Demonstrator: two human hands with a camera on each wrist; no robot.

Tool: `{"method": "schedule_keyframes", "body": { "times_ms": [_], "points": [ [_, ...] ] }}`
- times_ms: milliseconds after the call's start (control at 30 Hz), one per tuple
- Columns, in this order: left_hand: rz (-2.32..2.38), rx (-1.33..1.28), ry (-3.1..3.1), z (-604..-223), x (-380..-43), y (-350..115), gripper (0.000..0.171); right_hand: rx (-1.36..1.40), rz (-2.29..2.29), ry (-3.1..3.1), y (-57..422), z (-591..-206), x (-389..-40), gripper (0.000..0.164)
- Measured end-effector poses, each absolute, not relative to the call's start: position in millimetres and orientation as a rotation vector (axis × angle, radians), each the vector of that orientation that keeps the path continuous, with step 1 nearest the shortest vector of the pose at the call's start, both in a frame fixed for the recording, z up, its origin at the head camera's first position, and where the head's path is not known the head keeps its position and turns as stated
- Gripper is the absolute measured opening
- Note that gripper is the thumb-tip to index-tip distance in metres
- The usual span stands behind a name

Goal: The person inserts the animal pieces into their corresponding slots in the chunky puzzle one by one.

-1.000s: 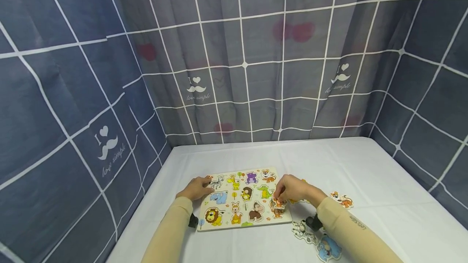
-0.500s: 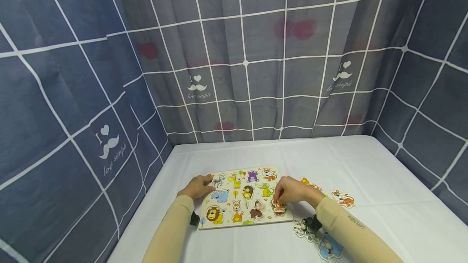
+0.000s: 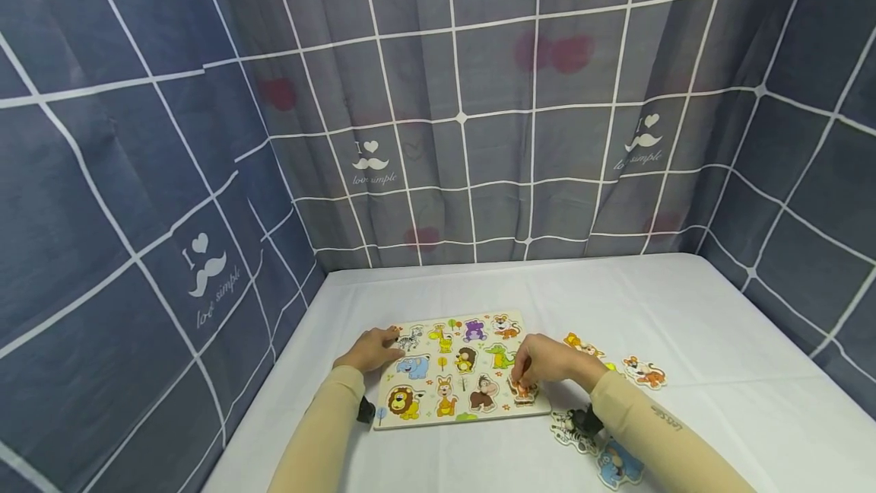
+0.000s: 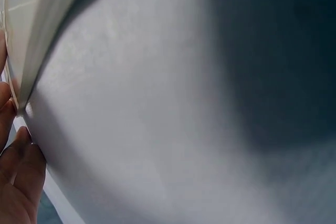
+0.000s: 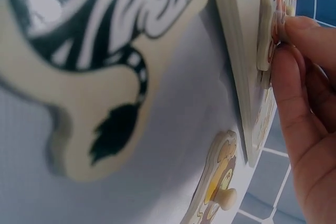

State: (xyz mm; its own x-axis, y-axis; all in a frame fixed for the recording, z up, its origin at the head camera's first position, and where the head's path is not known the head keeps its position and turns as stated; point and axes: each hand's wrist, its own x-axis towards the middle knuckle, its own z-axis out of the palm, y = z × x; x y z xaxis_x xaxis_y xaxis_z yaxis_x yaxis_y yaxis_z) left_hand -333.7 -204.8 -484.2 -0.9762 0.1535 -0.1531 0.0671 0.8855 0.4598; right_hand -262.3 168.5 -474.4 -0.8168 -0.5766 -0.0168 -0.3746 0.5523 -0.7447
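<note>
A pale board puzzle (image 3: 431,418) printed with several animals lies on the table. My left hand (image 3: 370,350) rests on its left edge, fingertips and thumb touching the board near the zebra picture. At the lower right corner, my right hand (image 3: 545,359) pinches an orange-brown animal puzzle piece (image 3: 524,394) between thumb and finger. The right wrist view shows this piece (image 5: 266,35) lying flat over the board, its edge standing above the surface. My fingers hide its upper part. In the left wrist view, the left fingers (image 4: 23,174) appear only at the frame's edge.
Loose pieces lie right of the board: a zebra (image 3: 568,434), a blue animal (image 3: 619,464), a tiger-like one (image 3: 645,373) and an orange-yellow one (image 3: 582,346). A wooden knob (image 5: 227,199) stands up from one piece. Gridded curtains (image 3: 424,135) surround the white table (image 3: 438,291).
My right hand has lowered slightly with the orange-brown piece, which now sits closer over the corner picture. The left hand stays on the board's edge.
</note>
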Motion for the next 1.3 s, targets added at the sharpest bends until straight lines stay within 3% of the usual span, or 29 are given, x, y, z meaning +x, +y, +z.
{"method": "schedule_keyframes", "body": {
  "times_ms": [1300],
  "points": [
    [0.697,0.193,2.878,-485.5,-334.8,-204.9,0.059,-0.842,-1.052,2.537,163.0,-475.6,-263.2,0.019]
  ]
}}
